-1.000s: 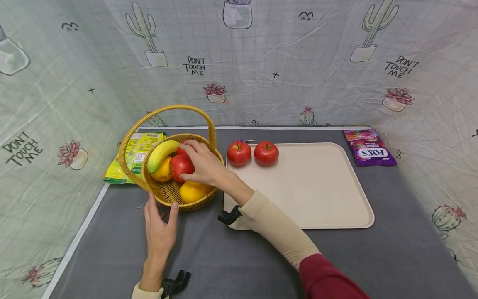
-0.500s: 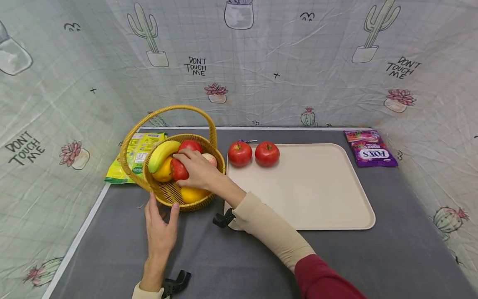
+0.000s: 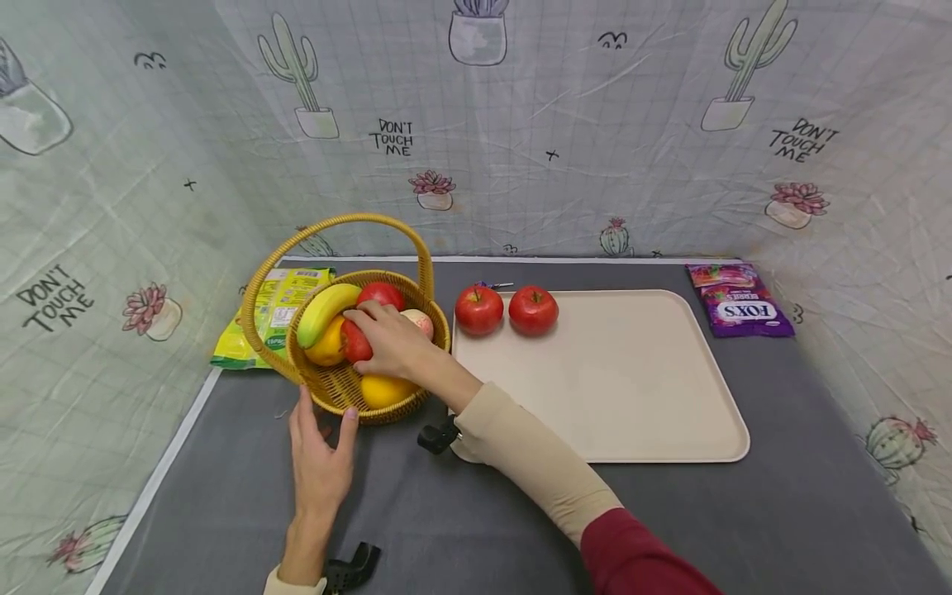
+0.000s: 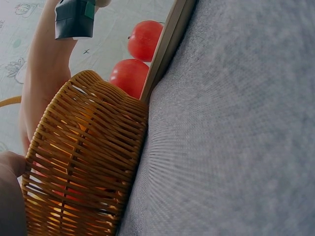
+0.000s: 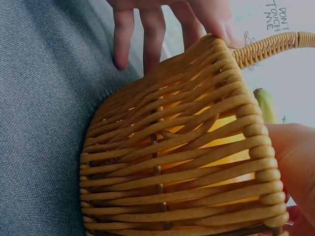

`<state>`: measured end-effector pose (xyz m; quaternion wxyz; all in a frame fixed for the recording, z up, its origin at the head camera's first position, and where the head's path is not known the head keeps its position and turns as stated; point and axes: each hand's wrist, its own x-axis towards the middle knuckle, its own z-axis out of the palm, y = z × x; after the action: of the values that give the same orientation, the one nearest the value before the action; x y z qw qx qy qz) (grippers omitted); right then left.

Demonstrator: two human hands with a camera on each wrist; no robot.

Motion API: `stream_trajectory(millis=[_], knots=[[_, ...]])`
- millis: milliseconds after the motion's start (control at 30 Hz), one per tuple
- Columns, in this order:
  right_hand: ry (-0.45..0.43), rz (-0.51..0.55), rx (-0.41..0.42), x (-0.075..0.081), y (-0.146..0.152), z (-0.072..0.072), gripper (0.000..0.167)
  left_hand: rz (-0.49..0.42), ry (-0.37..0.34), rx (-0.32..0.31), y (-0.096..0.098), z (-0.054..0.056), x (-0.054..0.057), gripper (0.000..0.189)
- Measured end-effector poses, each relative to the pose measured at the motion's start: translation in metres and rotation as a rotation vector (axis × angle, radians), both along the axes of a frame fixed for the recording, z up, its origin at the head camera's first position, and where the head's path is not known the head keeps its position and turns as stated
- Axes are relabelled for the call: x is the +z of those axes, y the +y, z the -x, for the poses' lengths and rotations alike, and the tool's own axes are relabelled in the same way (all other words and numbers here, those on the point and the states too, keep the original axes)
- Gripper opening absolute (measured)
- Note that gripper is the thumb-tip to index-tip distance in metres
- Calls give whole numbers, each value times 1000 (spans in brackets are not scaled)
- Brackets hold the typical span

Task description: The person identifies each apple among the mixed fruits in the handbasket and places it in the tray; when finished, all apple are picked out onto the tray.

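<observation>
A yellow wicker basket point(image 3: 338, 395) with a tall handle stands at the table's left. My right hand point(image 3: 390, 337) reaches inside it, fingers curled over a red apple point(image 3: 355, 340), partly hidden beneath them. Around that apple lie a banana point(image 3: 325, 312), another red apple point(image 3: 381, 293), a pale pink round fruit point(image 3: 419, 321) and two orange-yellow fruits, one at the left point(image 3: 326, 347) and one in front point(image 3: 383, 392). My left hand point(image 3: 320, 463) touches the basket's near side, thumb at the rim and fingers fairly straight; the right wrist view shows these fingers point(image 5: 153, 34) spread along the wicker wall.
A beige tray point(image 3: 610, 380) lies right of the basket, with two red apples, left point(image 3: 479, 311) and right point(image 3: 533, 311), at its back left corner. Behind them is a small pen-like item point(image 3: 494, 285). A yellow-green packet point(image 3: 277, 310) lies behind the basket; a purple packet point(image 3: 742, 304) lies far right.
My right hand has shifted slightly left and down over the apple, uncovering the rear apple and the pale pink fruit. The left hand has stayed at the basket.
</observation>
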<state>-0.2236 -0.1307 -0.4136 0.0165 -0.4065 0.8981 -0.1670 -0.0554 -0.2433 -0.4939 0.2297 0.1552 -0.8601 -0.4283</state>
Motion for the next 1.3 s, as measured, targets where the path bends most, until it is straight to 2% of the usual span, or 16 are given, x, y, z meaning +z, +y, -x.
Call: stream_trajectory(millis=[567,800,1067,1300], knots=[[0,12,-1,0,-1,1,79,4,-10,-2,0,0,0,83],[23,77,4,0,2,-1,78,2,-18,-5,0,-1,0,83],[46,153,-10,7,7,-8,76,4,-6,-2,0,-1,1,83],[-1,208,-32,11,15,-12,77,5,-13,-2,-1,-1,0,84]])
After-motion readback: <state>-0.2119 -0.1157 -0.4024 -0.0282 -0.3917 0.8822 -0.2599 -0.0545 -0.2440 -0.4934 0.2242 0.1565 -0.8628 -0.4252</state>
